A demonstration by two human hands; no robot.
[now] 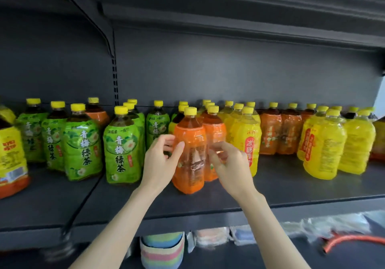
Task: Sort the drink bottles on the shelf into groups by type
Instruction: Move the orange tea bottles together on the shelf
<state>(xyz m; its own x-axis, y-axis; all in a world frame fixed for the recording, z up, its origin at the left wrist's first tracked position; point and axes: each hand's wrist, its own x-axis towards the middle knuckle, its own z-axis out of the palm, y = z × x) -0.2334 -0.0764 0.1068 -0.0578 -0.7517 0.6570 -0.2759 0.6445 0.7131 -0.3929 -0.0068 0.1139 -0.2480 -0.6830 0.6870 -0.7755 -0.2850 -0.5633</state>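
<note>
We counted two hands and three kinds of yellow-capped bottle on the shelf. At least seven green-labelled bottles stood at the left. The orange-labelled bottles and yellow bottles overlapped in rows too crowded for a sure count. The front orange bottle stood upright at mid-shelf, near the front edge. Our left hand gripped its left side, thumb on the front and fingers curled. Our right hand curled half-closed beside its right side, and blur hid whether it touched. Both forearms reached upward.
</note>
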